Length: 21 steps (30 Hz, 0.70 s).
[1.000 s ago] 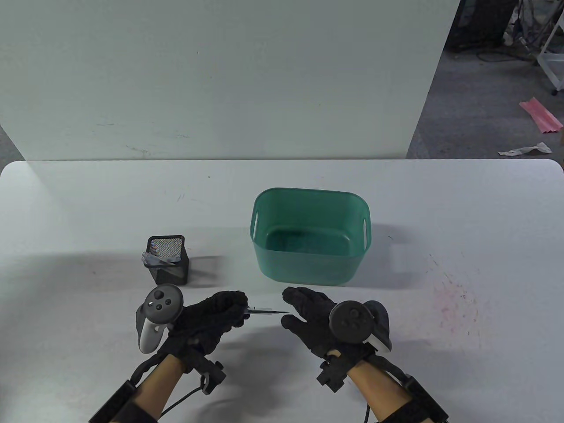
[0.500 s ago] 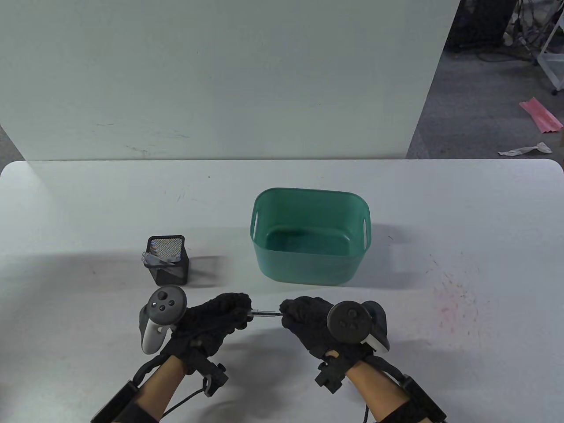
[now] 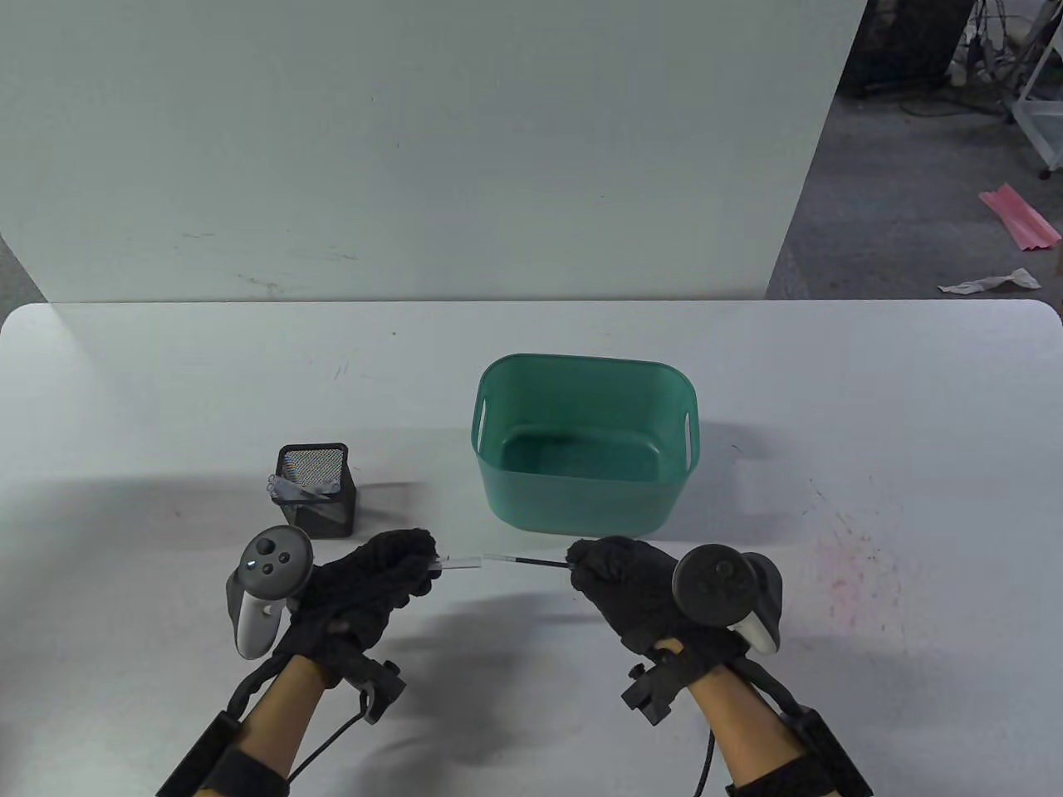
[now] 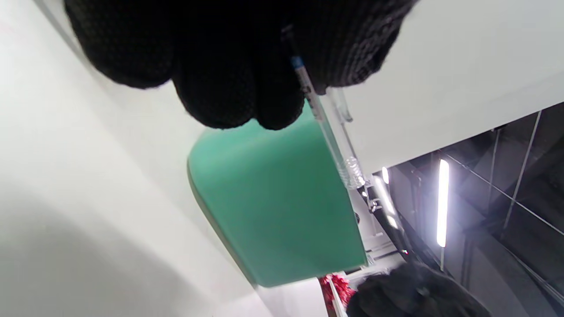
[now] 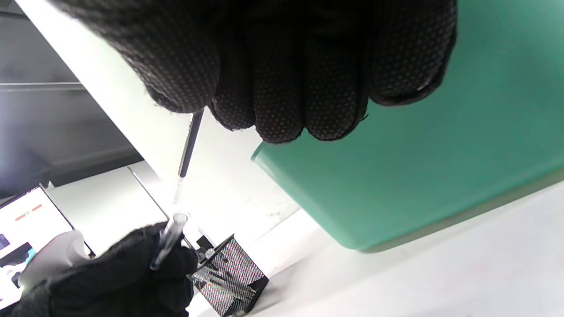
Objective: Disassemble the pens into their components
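Withdrawing the refill from a clear pen barrel, held above the worktop [image 3: 830,398] between the two hands. Left hand [image 3: 365,585]: fingers curled round the clear barrel [image 3: 461,563], whose open mouth projects toward the right. Right hand [image 3: 635,585]: fingers pinched together on the dark end of the refill [image 3: 531,562], which spans the gap between the hands; whether its far tip is quite free of the barrel mouth cannot be told from the table view. In the left wrist view a small spring [image 4: 352,169] sits on the refill just beyond the barrel mouth.

To do the step well, judged from this arrangement: keep barrel and refill on one straight line, since any sideways bend would likely bind the thin refill or flex it. The pull should be slow and steady along the axis. The spring looks loose and light, so it may slip off and roll; keeping the refill level would help hold it in place.

Farther off, the green bin [image 3: 585,444] stands just behind the hands, apparently empty and a likely place for the parts. The black mesh holder [image 3: 320,490], to the left, contains more pens.
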### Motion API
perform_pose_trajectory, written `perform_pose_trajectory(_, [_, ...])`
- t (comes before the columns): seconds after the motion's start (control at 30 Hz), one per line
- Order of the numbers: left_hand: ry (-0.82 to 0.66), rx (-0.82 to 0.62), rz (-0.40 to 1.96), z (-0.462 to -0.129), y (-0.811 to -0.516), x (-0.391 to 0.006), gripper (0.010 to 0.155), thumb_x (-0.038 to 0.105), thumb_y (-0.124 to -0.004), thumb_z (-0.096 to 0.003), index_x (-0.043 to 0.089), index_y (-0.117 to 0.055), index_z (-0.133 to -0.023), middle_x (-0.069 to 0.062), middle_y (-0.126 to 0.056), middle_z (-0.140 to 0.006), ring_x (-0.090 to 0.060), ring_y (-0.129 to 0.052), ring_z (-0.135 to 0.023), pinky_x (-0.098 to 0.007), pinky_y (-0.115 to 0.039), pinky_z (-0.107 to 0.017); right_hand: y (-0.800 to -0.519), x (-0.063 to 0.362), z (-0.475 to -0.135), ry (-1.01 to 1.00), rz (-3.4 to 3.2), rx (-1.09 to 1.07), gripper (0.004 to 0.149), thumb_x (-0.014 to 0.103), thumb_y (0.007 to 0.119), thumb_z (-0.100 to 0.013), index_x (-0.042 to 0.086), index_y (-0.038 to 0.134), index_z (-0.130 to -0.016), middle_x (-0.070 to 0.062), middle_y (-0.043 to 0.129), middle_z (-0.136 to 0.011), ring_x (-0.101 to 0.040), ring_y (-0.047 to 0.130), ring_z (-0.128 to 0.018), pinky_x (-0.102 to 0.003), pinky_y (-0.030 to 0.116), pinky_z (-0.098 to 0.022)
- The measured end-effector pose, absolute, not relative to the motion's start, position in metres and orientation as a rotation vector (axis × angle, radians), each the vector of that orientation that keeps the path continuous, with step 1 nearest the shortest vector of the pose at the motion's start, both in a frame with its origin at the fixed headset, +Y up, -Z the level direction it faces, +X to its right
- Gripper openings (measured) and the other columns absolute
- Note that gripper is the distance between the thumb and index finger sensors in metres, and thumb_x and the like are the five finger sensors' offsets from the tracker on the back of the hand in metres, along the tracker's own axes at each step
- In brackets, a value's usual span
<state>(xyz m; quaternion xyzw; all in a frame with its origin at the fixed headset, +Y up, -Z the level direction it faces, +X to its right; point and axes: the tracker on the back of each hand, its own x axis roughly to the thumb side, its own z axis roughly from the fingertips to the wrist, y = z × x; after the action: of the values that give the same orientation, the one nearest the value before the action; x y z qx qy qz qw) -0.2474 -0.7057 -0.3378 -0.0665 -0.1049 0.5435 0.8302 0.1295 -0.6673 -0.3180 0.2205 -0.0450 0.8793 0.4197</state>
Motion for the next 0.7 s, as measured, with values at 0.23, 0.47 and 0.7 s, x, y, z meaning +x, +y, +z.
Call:
perform_pose_trajectory(0.23, [-0.191, -0.144, 1.112, -0.342, -0.706, -0.258, 0.04, 0.037, -0.081, -0.0529, 0.033, -0.078, -0.092, -0.005, -0.094, -0.093, -0.029, -0.101, -0.073, -0.056, -0.083, -0.055, -0.641, 0.151, -0.321, -0.298, 2.21, 0.36, 0.038, 0.037, 0.079, -0.06, 0.017, 0.082, -0.091, -0.015, 0.088, -0.087, -0.039, 0.088, -0.076, -0.057, 0.076, -0.057])
perform_pose_trajectory(0.47, [-0.204, -0.134, 1.086, -0.341, -0.706, -0.259, 0.039, 0.038, -0.082, -0.0522, 0.034, -0.08, -0.091, -0.005, -0.094, -0.091, -0.028, -0.102, -0.071, -0.056, -0.083, -0.055, -0.612, 0.154, -0.339, -0.429, 2.273, 0.078, 0.038, 0.037, 0.079, -0.06, 0.016, 0.082, -0.091, -0.016, 0.087, -0.087, -0.039, 0.087, -0.075, -0.058, 0.075, -0.058])
perform_pose_trajectory(0.7, [-0.216, -0.118, 1.048, -0.338, -0.704, -0.257, 0.04, 0.037, -0.08, -0.0529, 0.031, -0.079, -0.093, -0.006, -0.095, -0.09, -0.029, -0.102, -0.07, -0.056, -0.084, -0.054, -0.591, 0.121, -0.372, -0.393, 2.428, -0.083, 0.039, 0.038, 0.078, -0.061, 0.017, 0.08, -0.093, -0.016, 0.086, -0.089, -0.04, 0.085, -0.077, -0.058, 0.073, -0.06])
